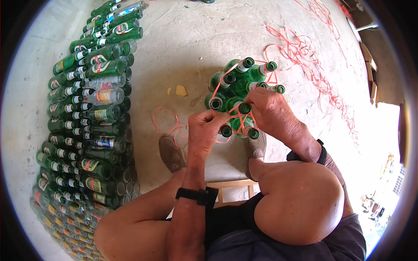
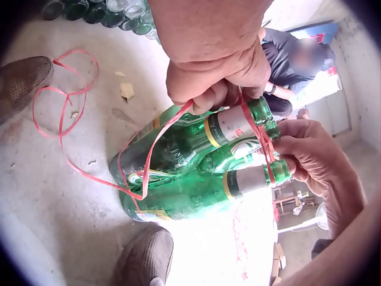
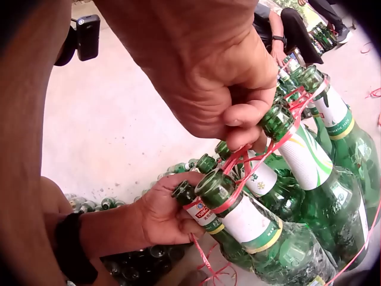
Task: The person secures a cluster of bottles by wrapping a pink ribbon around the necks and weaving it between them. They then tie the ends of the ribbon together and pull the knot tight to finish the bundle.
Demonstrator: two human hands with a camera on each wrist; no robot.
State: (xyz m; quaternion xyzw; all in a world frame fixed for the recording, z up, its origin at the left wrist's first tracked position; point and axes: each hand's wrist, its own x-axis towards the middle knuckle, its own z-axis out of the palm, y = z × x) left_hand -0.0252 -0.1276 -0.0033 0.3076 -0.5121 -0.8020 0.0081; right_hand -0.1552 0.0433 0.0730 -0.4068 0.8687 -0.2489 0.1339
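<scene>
Green bottles (image 1: 237,82) stand upright in a tight cluster between the feet, with red plastic ribbon (image 1: 213,93) running around the bundle and crossing between the necks. At the near left side of the cluster, my left hand (image 1: 204,130) pinches the ribbon, whose loose tail (image 2: 95,179) hangs down to the floor in the left wrist view. My right hand (image 1: 276,113) is over the right side, its thumb and finger pinching ribbon (image 3: 241,156) beside a bottle neck (image 3: 277,122) in the right wrist view. Curled fingers partly hide the ribbon at both grips.
Many bottles (image 1: 104,67) lie stacked in long rows on the left. Tangled red ribbon (image 1: 300,52) spreads over the floor at the right. Shoes (image 1: 172,152) flank the cluster. Another person (image 2: 289,56) sits beyond, in the left wrist view.
</scene>
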